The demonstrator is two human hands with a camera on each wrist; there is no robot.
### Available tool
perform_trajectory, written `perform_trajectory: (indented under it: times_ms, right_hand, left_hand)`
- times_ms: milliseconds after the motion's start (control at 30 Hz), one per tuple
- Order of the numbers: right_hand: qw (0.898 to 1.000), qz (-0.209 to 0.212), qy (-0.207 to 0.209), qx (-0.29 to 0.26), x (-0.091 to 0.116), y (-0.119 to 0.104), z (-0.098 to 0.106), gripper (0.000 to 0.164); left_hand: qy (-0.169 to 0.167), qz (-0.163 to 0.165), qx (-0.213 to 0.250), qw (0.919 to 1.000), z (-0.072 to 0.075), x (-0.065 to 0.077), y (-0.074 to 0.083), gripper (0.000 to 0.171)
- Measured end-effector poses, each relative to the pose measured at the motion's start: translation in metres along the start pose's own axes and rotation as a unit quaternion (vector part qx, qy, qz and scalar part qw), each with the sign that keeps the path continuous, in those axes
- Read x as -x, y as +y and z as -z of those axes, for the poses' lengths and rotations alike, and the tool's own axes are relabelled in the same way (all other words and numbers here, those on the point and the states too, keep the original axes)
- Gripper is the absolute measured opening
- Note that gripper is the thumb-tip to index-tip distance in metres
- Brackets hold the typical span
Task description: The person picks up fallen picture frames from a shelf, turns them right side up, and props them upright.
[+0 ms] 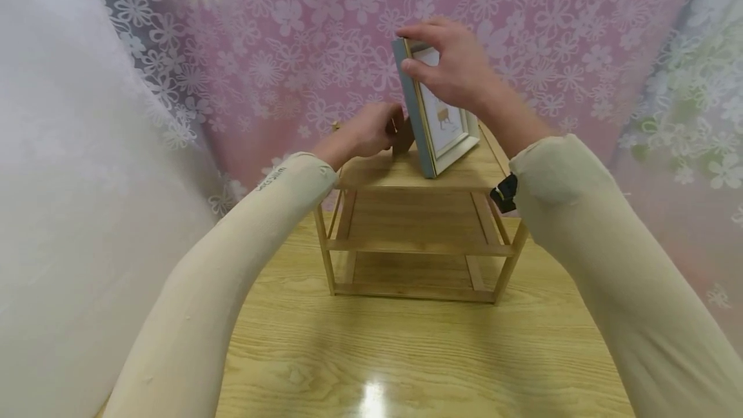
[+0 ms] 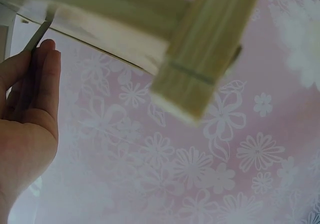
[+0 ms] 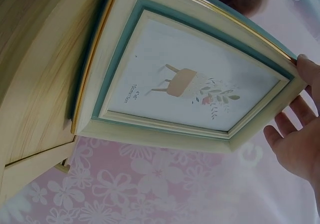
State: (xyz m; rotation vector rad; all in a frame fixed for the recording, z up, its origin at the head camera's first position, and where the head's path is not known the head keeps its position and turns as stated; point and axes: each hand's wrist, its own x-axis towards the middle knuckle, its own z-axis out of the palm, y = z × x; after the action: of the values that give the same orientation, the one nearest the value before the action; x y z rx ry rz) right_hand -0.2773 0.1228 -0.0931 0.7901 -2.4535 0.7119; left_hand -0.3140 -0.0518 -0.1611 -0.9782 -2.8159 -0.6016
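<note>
A picture frame point(image 1: 435, 111) with cream and blue-green edging stands tilted on the top board of a small wooden shelf point(image 1: 377, 176). My right hand point(image 1: 455, 66) holds its upper edge, thumb at the front and fingers over the top. The right wrist view shows a drawing point(image 3: 182, 84) of a stool with flowers inside the frame. Behind the frame, my left hand point(image 1: 371, 131) pinches the brown support leg point(image 1: 403, 139). Seen from the left wrist, that leg point(image 2: 41, 33) is a thin dark strip between thumb and fingers.
The shelf has a middle board point(image 1: 418, 218) and a lower board point(image 1: 412, 271), and stands on a wood-grain surface point(image 1: 371, 347). A pink floral curtain point(image 1: 278, 37) hangs close behind. White sheeting point(image 1: 99, 147) lines the left side. A black wrist device point(image 1: 504, 193) hangs at my right sleeve.
</note>
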Motion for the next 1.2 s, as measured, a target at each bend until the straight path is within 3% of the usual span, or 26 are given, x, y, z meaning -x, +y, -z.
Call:
perform_trajectory:
  times_ms: [267,867,1067,1200]
  right_hand:
    - [1.0,0.003,0.009,0.017,-0.005,-0.005,-0.005,0.046]
    - [0.999,0.004,0.028,0.035,-0.009,-0.007,-0.008,0.046]
    - [0.999,0.012,0.039,0.007,-0.008,-0.002,-0.005,0.045]
    - [0.998,-0.005,0.061,-0.029,-0.009,0.005,0.001,0.044]
  left_hand:
    - [-0.01,-0.008,0.011,0.9999,0.006,0.0,-0.005,0.014]
    - [0.001,-0.004,-0.027,0.9996,0.008,0.003,-0.009,0.017]
    - [0.021,0.034,-0.019,0.999,0.006,0.012,-0.007,0.024]
    - [0.049,0.054,-0.001,0.9973,0.005,0.019,-0.001,0.029]
